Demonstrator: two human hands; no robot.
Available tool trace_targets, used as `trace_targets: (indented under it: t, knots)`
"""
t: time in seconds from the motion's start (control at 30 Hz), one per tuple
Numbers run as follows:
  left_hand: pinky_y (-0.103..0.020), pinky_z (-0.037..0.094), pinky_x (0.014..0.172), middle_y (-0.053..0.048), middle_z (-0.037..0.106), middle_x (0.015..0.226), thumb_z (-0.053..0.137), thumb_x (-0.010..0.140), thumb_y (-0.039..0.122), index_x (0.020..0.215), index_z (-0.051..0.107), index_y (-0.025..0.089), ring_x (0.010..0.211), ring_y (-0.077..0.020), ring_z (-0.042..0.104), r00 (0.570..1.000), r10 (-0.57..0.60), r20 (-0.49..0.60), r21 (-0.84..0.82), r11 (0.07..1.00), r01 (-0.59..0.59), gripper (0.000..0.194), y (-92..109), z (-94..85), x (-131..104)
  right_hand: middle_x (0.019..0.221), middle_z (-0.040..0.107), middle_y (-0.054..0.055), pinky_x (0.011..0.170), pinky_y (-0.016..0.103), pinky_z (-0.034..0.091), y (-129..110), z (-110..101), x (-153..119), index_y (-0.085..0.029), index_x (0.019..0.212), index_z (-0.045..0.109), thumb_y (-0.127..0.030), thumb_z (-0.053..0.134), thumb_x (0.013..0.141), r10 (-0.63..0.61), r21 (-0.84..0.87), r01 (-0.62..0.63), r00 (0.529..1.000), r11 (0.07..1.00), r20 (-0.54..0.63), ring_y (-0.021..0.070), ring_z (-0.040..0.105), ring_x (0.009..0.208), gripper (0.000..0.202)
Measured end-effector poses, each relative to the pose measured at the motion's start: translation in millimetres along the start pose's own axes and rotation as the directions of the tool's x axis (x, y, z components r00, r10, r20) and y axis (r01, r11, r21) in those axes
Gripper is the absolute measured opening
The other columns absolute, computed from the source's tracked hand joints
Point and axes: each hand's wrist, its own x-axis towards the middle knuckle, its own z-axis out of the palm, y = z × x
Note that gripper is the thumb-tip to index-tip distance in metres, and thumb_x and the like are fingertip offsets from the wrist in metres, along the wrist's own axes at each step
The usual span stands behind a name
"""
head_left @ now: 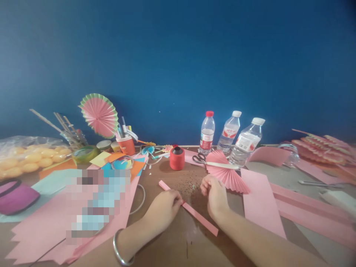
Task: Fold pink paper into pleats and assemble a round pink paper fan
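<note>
A narrow folded strip of pink paper (200, 218) lies slantwise over the brown table, pinched near its middle by my left hand (167, 205). To the right, my right hand (215, 194) is closed with its fingers curled; whatever they hold, if anything, is hidden. Just behind that hand spreads a pleated pink paper fan (222, 172), with a white stick (222, 165) and dark-handled scissors (199, 159) by it. Small dark specks (190, 183) are scattered between my hands. A red spool-like roll (177, 158) stands beyond them.
Three plastic bottles (207, 135) stand at the back right. Pink paper sheets (263, 200) cover both sides. On the left are a paper cup (126, 145) with pens, a round pleated fan (98, 115), a bag of yellow balls (33, 157) and a purple object (16, 196). A blue wall rises behind.
</note>
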Motion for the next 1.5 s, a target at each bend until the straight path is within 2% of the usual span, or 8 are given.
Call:
trace_targets:
  t: [0.1,0.17,0.27,0.33,0.53,0.63,0.87,1.5]
  knots:
    - [-0.023,0.036,0.061,-0.001,0.066,0.074,0.042,0.081,0.02,0.073,0.061,0.018,0.067,-0.0152,0.057,1.0,0.005,0.003,0.003,1.0,-0.005,0.02,-1.7,0.3,1.2,0.063,0.038,-0.004,0.057,0.024,0.034,-11.6,-4.8,7.2,-0.021,0.065,0.039,-0.021,0.045,0.071,-0.145,-0.117,0.138,0.988,0.984,-0.055,0.013,0.039,0.059,0.008]
    - [-0.023,0.036,0.06,-0.001,0.065,0.073,0.042,0.081,0.019,0.073,0.06,0.019,0.067,-0.015,0.057,1.0,0.015,0.0,0.001,1.0,-0.015,0.02,-4.0,1.2,2.4,0.082,0.049,0.001,0.075,0.029,0.036,-20.6,-6.5,5.5,-0.02,0.08,0.048,-0.011,0.045,0.066,-0.342,-0.312,0.368,0.93,0.876,0.138,0.0167,0.046,0.08,0.016]
    - [-0.023,0.035,0.058,-0.002,0.064,0.072,0.042,0.079,0.016,0.073,0.059,0.018,0.065,-0.0148,0.056,0.999,0.036,-0.007,0.0,0.999,-0.036,0.018,-8.2,3.8,3.3,0.089,0.055,0.004,0.082,0.03,0.035,-26.6,-5.6,-2.8,-0.019,0.081,0.053,-0.003,0.042,0.063,-0.306,-0.393,0.659,0.689,0.641,0.657,0.0186,0.047,0.09,0.027]
    - [-0.023,0.034,0.056,-0.002,0.064,0.071,0.042,0.079,0.017,0.073,0.059,0.018,0.063,-0.0149,0.056,0.999,0.04,-0.015,0.009,0.999,-0.04,0.018,-10.0,5.5,3.0,0.082,0.057,0.003,0.074,0.027,0.037,-25.1,-4.1,-7.2,-0.019,0.076,0.054,-0.005,0.045,0.066,-0.147,-0.412,0.708,0.584,0.573,0.798,0.0175,0.05,0.082,0.02]
    - [-0.024,0.034,0.057,-0.002,0.063,0.069,0.043,0.081,0.021,0.069,0.056,0.018,0.064,-0.0153,0.056,0.999,0.024,-0.025,0.042,0.999,-0.023,0.018,-7.8,5.6,2.7,0.075,0.06,-0.001,0.063,0.023,0.036,-22.5,-4.5,-1.6,-0.02,0.078,0.057,-0.012,0.052,0.071,0.06,-0.5,0.682,0.559,0.533,0.827,0.0136,0.053,0.07,0.012]
    - [-0.023,0.034,0.057,-0.002,0.063,0.07,0.043,0.081,0.021,0.07,0.056,0.018,0.063,-0.0151,0.056,1.0,0.019,-0.024,0.042,0.999,-0.018,0.017,-7.7,5.7,3.3,0.079,0.061,-0.001,0.067,0.021,0.037,-25.9,-5.4,2.8,-0.02,0.079,0.059,-0.004,0.046,0.069,0.051,-0.458,0.68,0.528,0.573,0.848,0.0124,0.054,0.074,0.022]
    - [-0.022,0.033,0.055,-0.002,0.062,0.069,0.043,0.082,0.022,0.071,0.057,0.018,0.061,-0.0144,0.055,1.0,0.015,-0.022,0.028,0.999,-0.014,0.018,-7.6,6.3,2.5,0.077,0.058,-0.001,0.064,0.02,0.036,-29.1,-4.2,3.2,-0.019,0.08,0.058,-0.001,0.045,0.066,0.023,-0.474,0.65,0.575,0.594,0.818,0.0116,0.052,0.071,0.026]
    - [-0.026,0.039,0.061,-0.005,0.063,0.077,0.039,0.082,0.015,0.078,0.057,0.017,0.068,-0.0178,0.059,0.996,0.087,0.011,0.355,0.931,-0.085,0.018,-2.1,8.7,4.2,0.073,0.055,0.0,0.057,0.022,0.03,-17.8,-1.7,0.7,-0.018,0.071,0.055,-0.014,0.053,0.071,0.108,-0.562,0.764,0.56,0.317,0.821,0.0117,0.05,0.065,0.005]
